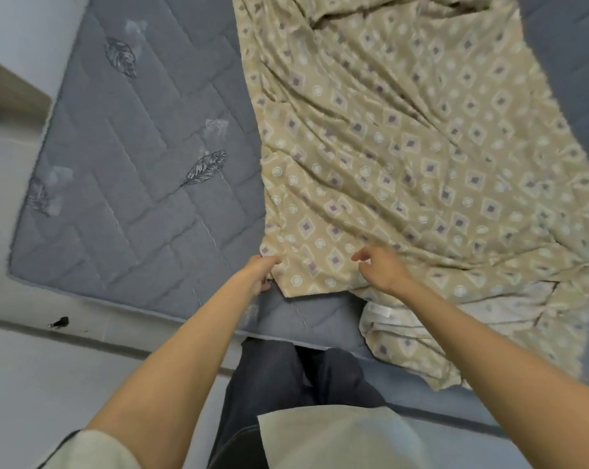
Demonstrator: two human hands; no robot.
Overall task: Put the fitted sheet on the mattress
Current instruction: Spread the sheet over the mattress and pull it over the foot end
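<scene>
**Left hand pinches the sheet's near corner; right hand hovers loose beside it**

Far to the left of the grip, a pale floor (32, 367) runs along the mattress edge, with a small dark speck (60, 322) lying on it. The grey quilted mattress (124, 184) is bare on that side, its leaf motifs showing, right up to where the fabric begins.

The left hand (261, 270) is closed around the near corner of the beige fitted sheet (405, 157), fingers curled under the edge and thumb on top, so the cloth is pinched between them just above the near edge of the mattress. From that pinch the sheet spreads away and to the right in long diagonal wrinkles, covering the middle and right of the mattress but not its left part.

Just to the right of the grip, the right hand (383, 267) sits above the sheet with fingers slightly spread and bent; it grasps nothing, and whether the fingertips touch the cloth cannot be told. Beyond and below that hand, a bunched section of sheet hangs over the near edge of the mattress. Below the grip stand the person's dark trousers (286, 394).
</scene>
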